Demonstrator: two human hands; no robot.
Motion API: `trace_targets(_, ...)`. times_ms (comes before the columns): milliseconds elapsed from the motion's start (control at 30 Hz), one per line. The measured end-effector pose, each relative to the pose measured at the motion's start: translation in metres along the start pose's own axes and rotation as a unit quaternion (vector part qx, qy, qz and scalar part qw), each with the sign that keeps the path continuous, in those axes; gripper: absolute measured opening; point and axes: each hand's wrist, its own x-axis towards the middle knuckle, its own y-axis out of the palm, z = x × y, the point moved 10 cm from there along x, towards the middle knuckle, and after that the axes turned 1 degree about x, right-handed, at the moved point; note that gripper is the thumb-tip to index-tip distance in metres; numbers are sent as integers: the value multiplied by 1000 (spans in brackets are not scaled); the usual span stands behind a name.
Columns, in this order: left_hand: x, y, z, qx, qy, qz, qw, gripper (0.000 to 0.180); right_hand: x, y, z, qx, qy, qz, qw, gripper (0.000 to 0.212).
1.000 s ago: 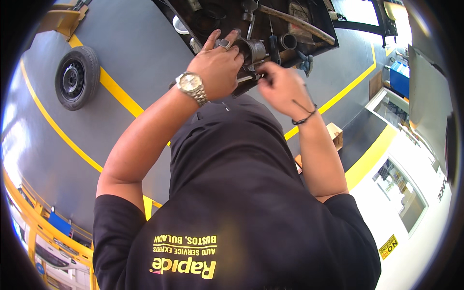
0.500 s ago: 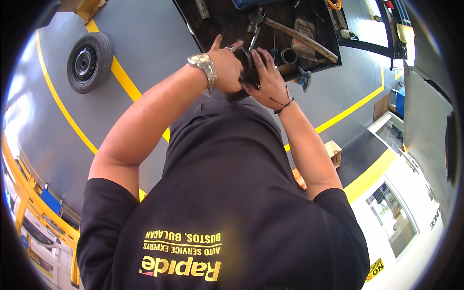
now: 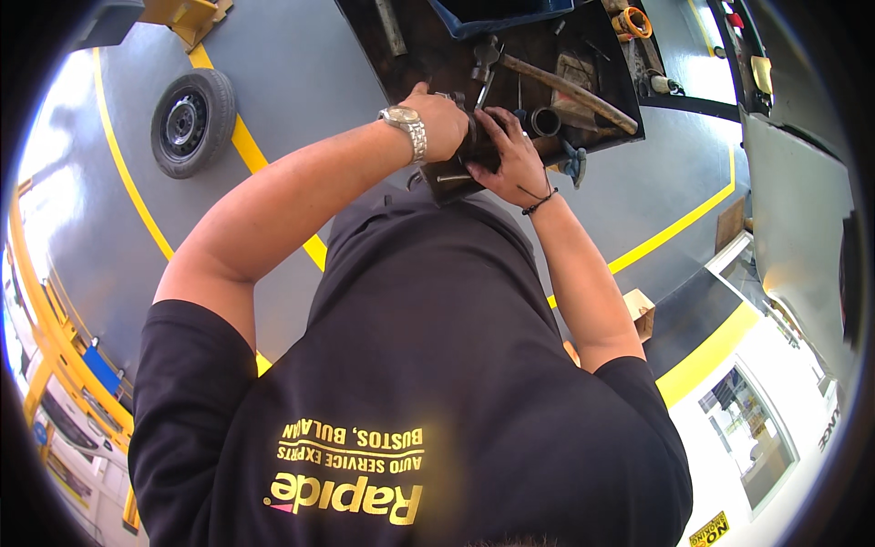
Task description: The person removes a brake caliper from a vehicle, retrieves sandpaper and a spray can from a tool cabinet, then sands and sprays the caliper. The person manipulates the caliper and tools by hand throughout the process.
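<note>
At the near edge of a dark workbench (image 3: 401,77), both my hands are on a dark, greasy metal part (image 3: 470,139) whose kind I cannot make out. My left hand (image 3: 442,126), below a metal watch, is curled with its fingertips mostly hidden on the part's left side. My right hand (image 3: 510,162) grips the right side, fingers bent over the top and thumb nearer me. A thin silver rod (image 3: 451,178) shows on the dark metal just below my left hand. Beyond my fingers lies a hammer (image 3: 570,91) with a wooden handle. Close to my right fingers rests a short metal tube (image 3: 545,122).
A blue tray (image 3: 497,16) stands at the bench's far side. Blue cloth (image 3: 574,164) hangs at its right corner. An orange ring-shaped item (image 3: 633,23) lies farther right. On the floor at left is a wheel with tyre (image 3: 192,124); a cardboard box (image 3: 640,314) is at right.
The view has shifted slightly. My left hand has moved nearer and its stretched index finger has drawn in. The silver rod below it now shows. My right hand stays on the metal part.
</note>
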Motion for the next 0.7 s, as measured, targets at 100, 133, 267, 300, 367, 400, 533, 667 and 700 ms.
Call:
trace_targets(100, 4, 0, 0, 17, 23, 30, 999, 24, 0, -1, 1, -2, -1, -8, 1000, 82)
trace_targets(133, 5, -1, 0, 28, 31, 37, 998, 24, 0, -2, 1, -4, 3, -10, 1000, 81)
trace_targets(267, 4, -7, 10, 40, 106, 48, 992, 25, -2, -5, 2, -18, 19, -8, 1000, 79)
trace_targets(300, 1, -7, 12, 57, 129, 41, 989, 26, -2, -5, 3, -28, 21, -5, 999, 79)
trace_targets(367, -2, -6, 7, 128, 189, 17, 973, 24, -3, -6, 5, -31, 21, -2, 999, 78)
trace_targets(400, -2, -5, 4, 155, 214, 1, 964, 22, -4, -5, 4, -31, 31, 3, 999, 79)
trace_targets(533, -4, -1, -11, 229, 289, -41, 929, 15, -6, -2, 1, -25, 58, -7, 998, 81)
trace_targets(667, -7, -8, -7, 158, 299, -57, 939, 13, -9, 2, 2, -41, 82, -36, 995, 83)
trace_targets(700, -8, -9, -2, 114, 288, -46, 950, 19, -10, 3, 4, -36, 86, -49, 995, 83)
